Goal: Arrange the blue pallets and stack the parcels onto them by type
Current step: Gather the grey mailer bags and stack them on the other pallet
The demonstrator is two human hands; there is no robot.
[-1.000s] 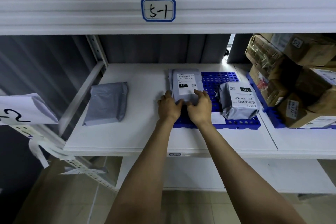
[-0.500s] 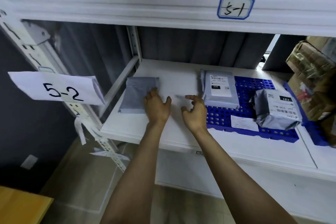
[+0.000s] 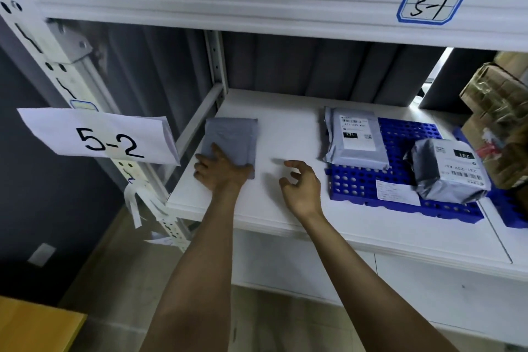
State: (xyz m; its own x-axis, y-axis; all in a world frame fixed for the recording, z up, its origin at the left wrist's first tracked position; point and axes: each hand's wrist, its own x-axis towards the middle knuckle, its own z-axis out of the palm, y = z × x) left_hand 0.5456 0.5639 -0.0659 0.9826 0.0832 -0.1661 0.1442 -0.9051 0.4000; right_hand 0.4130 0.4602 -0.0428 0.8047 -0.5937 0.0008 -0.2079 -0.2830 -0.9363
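left hand [image 3: 221, 171] lies spread on the grey parcel [image 3: 234, 137] by the shelf's [image 3: 285, 128] left edge; right hand [image 3: 301, 188] hovers loosely curled, empty. slick bag, flat palm — a careless drag could tip it off the front-left corner.

Plain grey parcel [image 3: 232, 138] left of blue pallet [image 3: 355, 185], flat labelled parcel [image 3: 355, 137] and lumpy parcel [image 3: 450, 173] atop
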